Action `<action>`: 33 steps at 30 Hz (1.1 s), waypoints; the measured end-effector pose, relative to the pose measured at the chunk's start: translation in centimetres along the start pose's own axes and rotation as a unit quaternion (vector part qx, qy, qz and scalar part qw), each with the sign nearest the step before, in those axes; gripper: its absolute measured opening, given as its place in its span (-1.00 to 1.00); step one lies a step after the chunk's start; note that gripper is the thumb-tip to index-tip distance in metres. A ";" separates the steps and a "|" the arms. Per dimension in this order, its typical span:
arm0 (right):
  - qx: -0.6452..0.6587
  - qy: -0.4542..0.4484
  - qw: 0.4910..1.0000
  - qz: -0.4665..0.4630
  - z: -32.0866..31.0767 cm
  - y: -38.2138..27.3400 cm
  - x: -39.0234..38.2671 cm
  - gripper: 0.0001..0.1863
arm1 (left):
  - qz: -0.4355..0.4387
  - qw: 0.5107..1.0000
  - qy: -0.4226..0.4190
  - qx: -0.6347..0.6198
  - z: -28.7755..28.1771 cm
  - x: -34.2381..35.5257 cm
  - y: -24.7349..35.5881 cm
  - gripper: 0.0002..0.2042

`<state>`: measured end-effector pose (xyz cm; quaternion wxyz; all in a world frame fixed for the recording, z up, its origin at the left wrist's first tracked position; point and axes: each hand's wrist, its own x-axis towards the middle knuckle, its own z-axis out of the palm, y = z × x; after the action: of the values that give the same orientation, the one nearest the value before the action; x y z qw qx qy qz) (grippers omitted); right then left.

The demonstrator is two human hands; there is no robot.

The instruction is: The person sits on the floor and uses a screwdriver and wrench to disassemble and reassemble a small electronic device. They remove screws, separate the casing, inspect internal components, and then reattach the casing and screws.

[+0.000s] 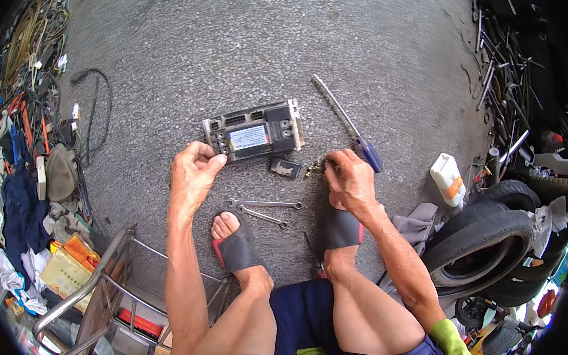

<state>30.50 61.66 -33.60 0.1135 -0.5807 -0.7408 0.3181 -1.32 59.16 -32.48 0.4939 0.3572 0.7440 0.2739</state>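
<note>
A grey motor-controller-like box with dark sockets along its far edge and a white-blue label lies on the ground ahead of me. My left hand is at its near left corner, thumb and fingers pinched together; what they hold, if anything, is hidden. Beside the box's near right corner sits a small black block. Several small brass-coloured pieces lie right of that block. Over them my right hand is closed, fingertips down among the pieces, and I cannot make out what is in it.
A long screwdriver with a blue handle lies beyond my right hand. Two wrenches rest between my sandalled feet. A white bottle and tyres stand at the right, a metal-framed stool at lower left. Cables pile up far left.
</note>
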 end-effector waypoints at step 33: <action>0.008 -0.142 0.977 -0.157 5.6 -13.6 12.5 -0.85 | -0.068 0.987 -0.001 -0.143 0.4 0.7 -2.0 -0.75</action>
<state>13.04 69.73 -32.21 0.0606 -0.4053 -0.8286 0.3814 -1.68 58.56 -34.49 0.5583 0.2316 0.7193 0.3424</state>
